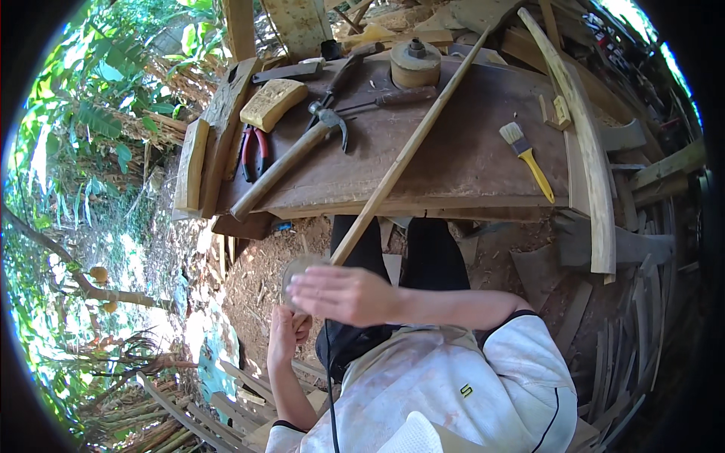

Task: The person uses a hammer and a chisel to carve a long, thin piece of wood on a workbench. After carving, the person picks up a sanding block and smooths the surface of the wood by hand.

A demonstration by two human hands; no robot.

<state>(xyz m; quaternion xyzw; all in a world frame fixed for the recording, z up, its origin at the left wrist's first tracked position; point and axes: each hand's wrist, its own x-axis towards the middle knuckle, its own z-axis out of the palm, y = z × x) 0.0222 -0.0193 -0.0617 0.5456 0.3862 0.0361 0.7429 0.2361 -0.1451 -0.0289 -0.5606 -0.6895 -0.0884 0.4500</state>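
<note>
In front of my lap, my right hand [343, 295] reaches across to the left, its fingers stretched out flat and slightly blurred. It overlaps a round greyish disc [303, 266], whose kind I cannot make out. My left hand [285, 336] is closed just below those fingertips; what it grips is hidden. A long wooden stick [411, 147] slants from the bench's far side over its front edge, its near end meeting my right hand. On the wooden bench [468, 170] lie a claw hammer [291, 162], red-handled pliers [254, 153] and a yellow-handled paintbrush [527, 161].
Wood blocks [273, 104] sit at the bench's left, near a screwdriver [400, 97]. A round wooden piece with a bolt [415, 64] stands at the back. A curved wooden strip [585, 143] lies along the right edge. A black cable [332, 404] hangs by my left side.
</note>
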